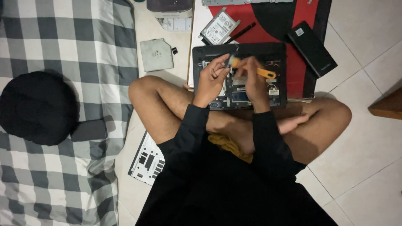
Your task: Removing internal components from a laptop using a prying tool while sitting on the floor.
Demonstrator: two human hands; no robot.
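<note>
Orange-handled screwdriver (260,72), one, is clasped by the right hand (254,79) over one opened laptop (239,77); left hand (211,79) pinches its tip; one hard drive (219,27) lies at eleven o'clock.

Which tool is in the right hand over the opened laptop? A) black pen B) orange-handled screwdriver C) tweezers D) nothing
B: the right hand grips an orange-handled screwdriver above the opened laptop, with the left hand pinched near its tip end.
</note>
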